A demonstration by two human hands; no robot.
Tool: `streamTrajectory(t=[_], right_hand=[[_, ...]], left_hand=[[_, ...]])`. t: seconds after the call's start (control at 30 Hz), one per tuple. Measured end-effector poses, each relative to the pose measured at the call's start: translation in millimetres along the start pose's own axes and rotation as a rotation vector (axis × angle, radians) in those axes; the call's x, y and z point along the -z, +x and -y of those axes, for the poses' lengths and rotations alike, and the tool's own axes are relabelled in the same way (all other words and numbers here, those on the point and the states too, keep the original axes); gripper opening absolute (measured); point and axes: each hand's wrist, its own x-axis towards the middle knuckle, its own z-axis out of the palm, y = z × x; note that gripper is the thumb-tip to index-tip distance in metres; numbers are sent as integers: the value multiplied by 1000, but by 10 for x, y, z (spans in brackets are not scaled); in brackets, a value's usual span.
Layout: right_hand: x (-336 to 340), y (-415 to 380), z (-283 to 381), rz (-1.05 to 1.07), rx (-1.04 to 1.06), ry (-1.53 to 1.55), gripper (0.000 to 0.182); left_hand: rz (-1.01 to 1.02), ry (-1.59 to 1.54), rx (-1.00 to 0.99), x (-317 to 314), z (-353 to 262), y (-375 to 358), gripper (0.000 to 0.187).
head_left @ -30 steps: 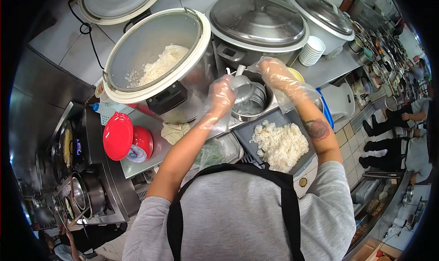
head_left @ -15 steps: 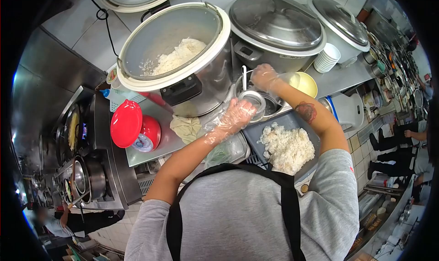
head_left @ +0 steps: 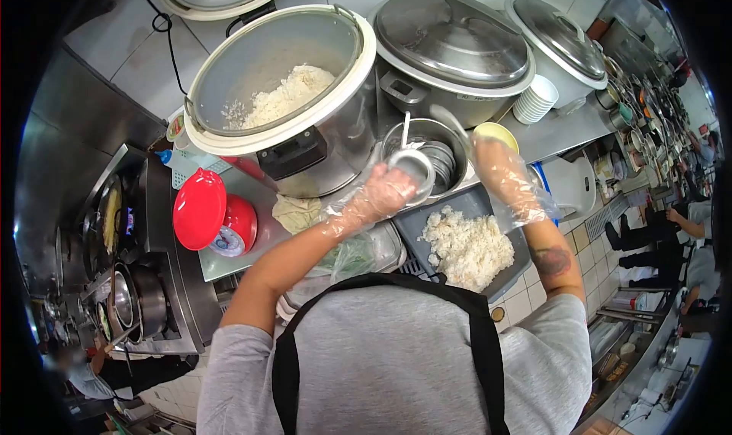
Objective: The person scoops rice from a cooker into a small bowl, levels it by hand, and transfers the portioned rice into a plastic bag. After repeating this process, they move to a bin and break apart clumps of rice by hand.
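Observation:
My left hand [head_left: 387, 191], in a clear plastic glove, grips a round metal mould [head_left: 412, 173] at the near left rim of a metal pot [head_left: 462, 179]. A white handle [head_left: 406, 128] and metal pieces [head_left: 438, 159] stand in that pot. My right hand [head_left: 497, 166], gloved too, is closed just right of the pot, in front of a yellow bowl [head_left: 499, 134]. From it a pale, blurred paddle-like utensil [head_left: 450, 122] reaches up over the pot's far rim. Cooked rice [head_left: 469, 248] lies in a grey tray [head_left: 499, 286] below both hands.
An open cooker [head_left: 358, 84] of rice stands back left, beside a lidded cooker [head_left: 457, 38]. White bowls [head_left: 536, 99] are stacked at right. A red scale [head_left: 240, 225] and cloth [head_left: 296, 214] are at left. Pans sit on a stove [head_left: 164, 282]. People stand farther off on both sides.
My right hand has come out from over the pot and moved right and down, with the pale utensil now showing. My left hand still holds the mould. The view has shifted slightly.

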Motion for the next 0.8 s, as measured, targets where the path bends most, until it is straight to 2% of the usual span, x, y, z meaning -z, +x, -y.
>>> streamTrajectory(t=[0.1, 0.2, 0.23, 0.27, 0.33, 0.43, 0.47, 0.5, 0.53, 0.57, 0.67, 0.7, 0.77, 0.8], right_hand=[[-81, -62, -178, 244, 25, -125, 20], [540, -13, 16, -3, 38, -97, 24], [765, 63, 79, -100, 77, -63, 25], [942, 174, 108, -148, 108, 162, 24], [1322, 507, 389, -394, 444, -1, 22], [1591, 1190, 1068, -335, 486, -133, 20], [1599, 1498, 1321, -269, 490, -223, 20], [1492, 1847, 1471, -348, 701, -296, 20], [1355, 2191, 1711, -264, 707, -387, 20], [1187, 2509, 1968, -179, 710, -477, 21], [598, 3188, 2477, -43, 915, -631, 16], [427, 3302, 2599, -18, 944, -708, 15], [105, 3518, 2711, 55, 933, -764, 14], [-54, 3630, 2745, 92, 927, -790, 13]], left_hand=[[76, 73, -40, -14, 23, -9, 22], [36, 37, 91, 32, 54, 33, 17], [67, -60, 54, -31, 13, 30, 14], [96, -161, 19, -113, -38, -3, 11], [69, -41, -44, -162, -99, -138, 11], [-24, -59, 81, -81, -9, -127, 18], [-3, -77, 114, -94, 0, -121, 20], [17, -100, 150, -122, -19, -113, 22], [37, -127, 187, -144, -54, -102, 25], [65, -57, 138, -140, -93, -82, 20], [82, -186, 209, -184, -162, -283, 24], [195, -227, 317, 15, -115, -267, 25], [177, -306, 574, 299, -80, -523, 25], [119, -414, 832, 426, -84, -667, 28]])
